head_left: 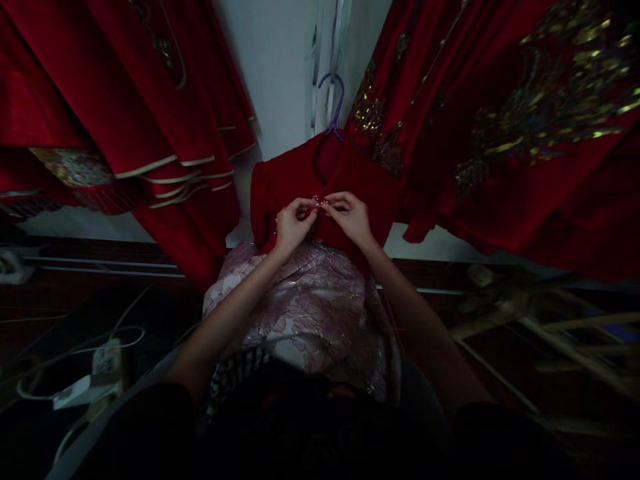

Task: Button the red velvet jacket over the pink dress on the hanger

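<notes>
In front of me a red jacket (pixel 285 173) hangs on a purple hanger (pixel 340 100). Its neck opening faces me. Both hands meet at the middle of its front, just under the neckline, by a small cluster of white beads (pixel 316 199). My left hand (pixel 295 225) pinches the jacket's front edge between thumb and index finger. From the other side my right hand (pixel 353 217) pinches at the same beaded spot, its fingertips nearly touching the left ones. Exactly what lies between the fingertips is too small to make out.
Long red garments with gold trim hang at left (pixel 95 87), and sequinned red ones (pixel 500 133) at right. Pale pink patterned fabric (pixel 310 300) lies below the jacket. A power strip (pixel 107 367) with white cables is at lower left, a wooden frame (pixel 545 320) at right.
</notes>
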`<action>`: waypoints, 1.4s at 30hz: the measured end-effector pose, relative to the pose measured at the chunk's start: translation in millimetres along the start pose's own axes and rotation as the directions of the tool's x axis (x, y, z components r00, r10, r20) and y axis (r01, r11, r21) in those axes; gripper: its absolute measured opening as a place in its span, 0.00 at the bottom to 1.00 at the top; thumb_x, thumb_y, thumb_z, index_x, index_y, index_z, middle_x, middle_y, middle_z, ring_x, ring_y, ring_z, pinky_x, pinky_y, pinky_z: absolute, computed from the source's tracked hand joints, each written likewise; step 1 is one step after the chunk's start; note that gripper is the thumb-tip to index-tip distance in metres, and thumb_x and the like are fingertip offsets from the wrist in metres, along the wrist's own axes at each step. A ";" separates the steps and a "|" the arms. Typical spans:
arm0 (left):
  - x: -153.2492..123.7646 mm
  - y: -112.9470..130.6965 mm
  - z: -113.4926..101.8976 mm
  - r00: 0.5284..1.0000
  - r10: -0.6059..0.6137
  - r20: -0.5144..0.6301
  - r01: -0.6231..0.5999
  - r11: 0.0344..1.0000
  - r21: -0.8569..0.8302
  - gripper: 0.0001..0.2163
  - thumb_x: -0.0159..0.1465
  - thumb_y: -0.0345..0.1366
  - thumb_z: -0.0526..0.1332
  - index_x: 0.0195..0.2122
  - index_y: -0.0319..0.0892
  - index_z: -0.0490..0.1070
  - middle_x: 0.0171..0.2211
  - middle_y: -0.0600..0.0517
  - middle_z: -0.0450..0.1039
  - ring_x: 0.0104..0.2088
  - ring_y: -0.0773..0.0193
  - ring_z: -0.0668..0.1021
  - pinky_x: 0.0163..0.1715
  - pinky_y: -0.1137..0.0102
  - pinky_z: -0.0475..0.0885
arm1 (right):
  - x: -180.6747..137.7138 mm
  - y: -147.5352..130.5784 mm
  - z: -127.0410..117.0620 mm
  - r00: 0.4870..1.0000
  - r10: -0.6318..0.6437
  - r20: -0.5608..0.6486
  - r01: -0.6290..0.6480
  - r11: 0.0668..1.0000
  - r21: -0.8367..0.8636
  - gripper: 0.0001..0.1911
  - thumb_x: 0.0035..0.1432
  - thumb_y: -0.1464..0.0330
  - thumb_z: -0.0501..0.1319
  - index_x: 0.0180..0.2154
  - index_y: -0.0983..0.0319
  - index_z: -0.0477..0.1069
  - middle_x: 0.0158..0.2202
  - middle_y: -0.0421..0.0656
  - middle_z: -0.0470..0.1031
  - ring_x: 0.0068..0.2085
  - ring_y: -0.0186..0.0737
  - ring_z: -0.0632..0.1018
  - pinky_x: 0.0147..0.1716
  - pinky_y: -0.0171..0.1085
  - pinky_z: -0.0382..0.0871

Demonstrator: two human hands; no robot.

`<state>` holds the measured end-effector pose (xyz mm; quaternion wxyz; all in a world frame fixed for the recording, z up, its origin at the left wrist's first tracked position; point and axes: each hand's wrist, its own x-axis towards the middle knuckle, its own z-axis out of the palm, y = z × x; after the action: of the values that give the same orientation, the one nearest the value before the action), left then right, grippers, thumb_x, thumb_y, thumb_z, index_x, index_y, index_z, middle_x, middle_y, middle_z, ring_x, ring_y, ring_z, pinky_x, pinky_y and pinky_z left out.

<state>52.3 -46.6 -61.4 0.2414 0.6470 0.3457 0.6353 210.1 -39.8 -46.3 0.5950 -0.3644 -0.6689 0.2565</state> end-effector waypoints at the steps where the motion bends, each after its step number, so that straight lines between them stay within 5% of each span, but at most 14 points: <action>1: -0.3 1.4 -0.1 1.000 -0.001 0.014 0.002 1.000 -0.015 0.08 0.57 0.35 0.66 0.37 0.42 0.74 0.37 0.50 0.79 0.37 0.64 0.81 0.40 0.69 0.77 | -0.9 -0.5 1.1 1.000 -0.002 -0.018 0.001 1.000 -0.019 0.13 0.53 0.60 0.66 0.38 0.60 0.74 0.41 0.43 0.77 0.37 0.35 0.79 0.37 0.37 0.79; 14: 13.7 -2.3 9.5 1.000 0.031 0.003 -0.031 1.000 -0.001 0.08 0.54 0.33 0.67 0.33 0.42 0.68 0.31 0.53 0.76 0.30 0.70 0.79 0.33 0.73 0.77 | -7.6 -20.3 0.1 0.989 -0.140 -0.052 0.133 0.984 -0.121 0.10 0.55 0.63 0.65 0.40 0.57 0.78 0.42 0.42 0.74 0.39 0.36 0.79 0.38 0.39 0.80; 25: 16.9 -7.2 7.1 0.994 0.070 0.081 -0.072 0.997 0.014 0.05 0.58 0.34 0.64 0.35 0.41 0.72 0.35 0.49 0.78 0.34 0.65 0.80 0.38 0.69 0.77 | 2.0 -9.6 0.9 0.998 -0.030 -0.060 0.025 0.997 -0.066 0.12 0.51 0.64 0.67 0.39 0.59 0.72 0.41 0.42 0.76 0.38 0.36 0.78 0.40 0.40 0.80; 38: 19.2 -11.7 7.7 0.958 0.182 0.220 -0.189 0.982 0.010 0.06 0.59 0.29 0.60 0.37 0.42 0.73 0.37 0.49 0.76 0.40 0.63 0.79 0.43 0.66 0.75 | 10.1 -5.2 2.4 0.995 -0.100 -0.012 0.095 0.971 -0.221 0.11 0.47 0.73 0.62 0.36 0.59 0.67 0.39 0.41 0.71 0.38 0.34 0.75 0.37 0.36 0.78; 42: 10.0 -17.0 19.6 0.977 0.124 0.175 -0.115 0.991 -0.063 0.09 0.60 0.30 0.60 0.41 0.43 0.71 0.42 0.48 0.76 0.44 0.63 0.78 0.47 0.66 0.74 | 2.8 7.5 9.7 0.992 -0.089 -0.089 0.074 0.985 -0.156 0.18 0.50 0.72 0.61 0.44 0.57 0.63 0.46 0.43 0.69 0.44 0.36 0.76 0.46 0.39 0.77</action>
<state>68.8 -25.7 -69.1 0.2498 0.7143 0.2662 0.5971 201.9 -32.2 -52.0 0.6068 -0.3929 -0.6716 0.1625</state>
